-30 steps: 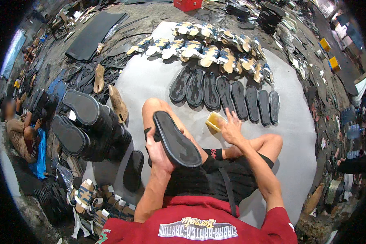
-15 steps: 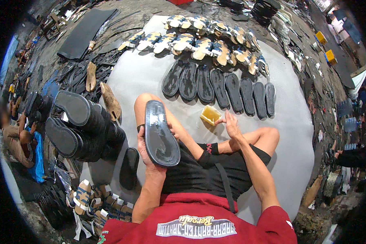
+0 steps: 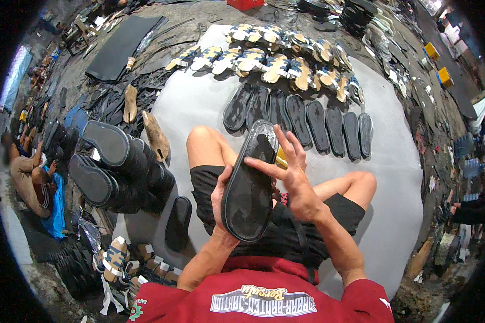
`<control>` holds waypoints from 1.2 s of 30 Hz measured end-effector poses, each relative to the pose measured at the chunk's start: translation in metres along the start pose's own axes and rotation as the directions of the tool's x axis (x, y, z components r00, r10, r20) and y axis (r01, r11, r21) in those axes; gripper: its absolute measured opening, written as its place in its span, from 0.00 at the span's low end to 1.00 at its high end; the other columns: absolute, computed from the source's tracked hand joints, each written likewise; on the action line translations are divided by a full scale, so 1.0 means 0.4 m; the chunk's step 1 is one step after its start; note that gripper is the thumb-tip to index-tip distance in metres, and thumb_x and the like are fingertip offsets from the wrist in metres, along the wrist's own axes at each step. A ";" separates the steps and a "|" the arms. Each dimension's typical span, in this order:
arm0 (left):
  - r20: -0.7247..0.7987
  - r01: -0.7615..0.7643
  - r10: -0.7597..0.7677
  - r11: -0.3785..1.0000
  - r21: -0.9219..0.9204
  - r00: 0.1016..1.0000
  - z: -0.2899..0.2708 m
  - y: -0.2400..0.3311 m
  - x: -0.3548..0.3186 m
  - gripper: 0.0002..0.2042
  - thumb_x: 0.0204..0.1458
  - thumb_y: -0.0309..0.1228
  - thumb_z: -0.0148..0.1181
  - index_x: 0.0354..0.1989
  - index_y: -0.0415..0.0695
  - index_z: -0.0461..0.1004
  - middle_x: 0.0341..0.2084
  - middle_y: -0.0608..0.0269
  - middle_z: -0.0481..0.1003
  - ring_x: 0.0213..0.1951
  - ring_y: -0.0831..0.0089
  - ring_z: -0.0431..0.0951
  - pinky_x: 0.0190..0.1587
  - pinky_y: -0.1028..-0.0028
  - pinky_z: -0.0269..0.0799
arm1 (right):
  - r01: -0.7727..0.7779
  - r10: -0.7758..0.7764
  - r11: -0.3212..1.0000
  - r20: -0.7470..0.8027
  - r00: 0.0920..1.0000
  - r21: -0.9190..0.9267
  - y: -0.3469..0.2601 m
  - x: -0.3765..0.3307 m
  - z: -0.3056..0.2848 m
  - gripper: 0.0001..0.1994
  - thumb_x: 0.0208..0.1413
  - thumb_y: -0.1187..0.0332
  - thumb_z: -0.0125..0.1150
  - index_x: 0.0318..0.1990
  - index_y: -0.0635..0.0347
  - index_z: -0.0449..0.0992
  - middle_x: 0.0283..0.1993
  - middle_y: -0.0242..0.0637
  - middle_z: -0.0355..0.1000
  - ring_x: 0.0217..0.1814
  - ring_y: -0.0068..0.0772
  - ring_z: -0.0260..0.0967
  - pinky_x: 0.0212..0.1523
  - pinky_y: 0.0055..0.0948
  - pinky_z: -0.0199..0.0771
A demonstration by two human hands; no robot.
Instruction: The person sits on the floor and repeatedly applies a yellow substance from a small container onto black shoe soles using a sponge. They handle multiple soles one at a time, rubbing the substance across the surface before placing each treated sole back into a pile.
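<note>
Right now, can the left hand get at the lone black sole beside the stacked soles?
Probably not without letting go: the left hand grips another sole. The lone black sole itself looks close and uncovered on the grey sheet.

Sandal workshop: sandals in rows, stacked black soles, foot-shaped lasts

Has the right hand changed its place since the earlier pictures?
Yes, leftward: the right hand was right of the yellow container; now its index finger reaches past it, over the held black sole.
</note>
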State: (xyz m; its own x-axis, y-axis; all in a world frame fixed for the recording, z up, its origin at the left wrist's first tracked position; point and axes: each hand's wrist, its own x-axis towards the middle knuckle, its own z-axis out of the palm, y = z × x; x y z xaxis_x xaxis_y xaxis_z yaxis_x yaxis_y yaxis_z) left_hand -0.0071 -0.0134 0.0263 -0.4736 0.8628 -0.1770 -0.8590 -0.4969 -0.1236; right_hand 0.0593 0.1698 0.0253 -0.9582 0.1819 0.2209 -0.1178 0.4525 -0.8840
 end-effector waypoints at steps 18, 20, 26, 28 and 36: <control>-0.167 -0.009 0.045 0.978 0.208 0.985 -0.017 0.038 -0.028 0.30 0.73 0.51 0.46 0.67 0.36 0.73 0.53 0.44 0.82 0.47 0.56 0.87 0.49 0.61 0.88 | 0.136 -0.023 0.590 0.152 0.988 -0.796 -0.009 -0.005 0.013 0.33 0.77 0.37 0.29 0.82 0.30 0.60 0.90 0.38 0.38 0.90 0.53 0.28 0.81 0.61 0.20; -0.193 -0.027 0.068 0.978 0.209 0.979 -0.017 0.036 -0.018 0.29 0.73 0.51 0.46 0.66 0.37 0.74 0.52 0.46 0.83 0.47 0.57 0.87 0.46 0.62 0.89 | 0.137 0.004 0.611 0.176 0.984 -0.780 -0.012 -0.007 0.012 0.33 0.76 0.36 0.30 0.82 0.29 0.60 0.90 0.38 0.38 0.90 0.52 0.28 0.81 0.61 0.19; -0.156 0.000 0.033 0.979 0.206 0.987 -0.017 0.031 -0.014 0.27 0.73 0.52 0.45 0.63 0.41 0.75 0.46 0.50 0.84 0.42 0.62 0.88 0.42 0.65 0.89 | 0.167 0.016 0.636 0.230 0.973 -0.754 0.010 -0.019 0.017 0.31 0.75 0.38 0.39 0.83 0.21 0.54 0.91 0.35 0.37 0.90 0.55 0.30 0.81 0.68 0.24; -0.172 0.000 0.042 0.971 0.237 0.984 -0.015 0.031 -0.011 0.27 0.73 0.53 0.44 0.62 0.42 0.76 0.45 0.52 0.84 0.40 0.63 0.88 0.41 0.65 0.90 | 0.168 0.023 0.662 0.244 0.970 -0.731 0.010 -0.020 0.016 0.31 0.75 0.39 0.41 0.83 0.21 0.54 0.91 0.35 0.36 0.90 0.56 0.30 0.81 0.68 0.23; -0.243 0.026 0.041 0.963 0.267 0.969 -0.009 0.034 -0.002 0.27 0.73 0.54 0.41 0.65 0.47 0.74 0.47 0.56 0.83 0.39 0.61 0.87 0.42 0.60 0.89 | 0.205 0.025 0.694 0.308 0.951 -0.690 -0.001 -0.032 0.033 0.32 0.74 0.39 0.46 0.83 0.21 0.55 0.91 0.35 0.35 0.91 0.55 0.26 0.81 0.68 0.20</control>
State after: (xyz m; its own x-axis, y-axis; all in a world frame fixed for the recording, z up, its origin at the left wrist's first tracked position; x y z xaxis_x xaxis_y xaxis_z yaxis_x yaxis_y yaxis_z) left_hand -0.0178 -0.0211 0.0214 -0.4467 0.7933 -0.4137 -0.8919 -0.4311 0.1365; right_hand 0.0682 0.1557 0.0173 -0.9946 -0.0844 0.0610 -0.0984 0.9539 -0.2836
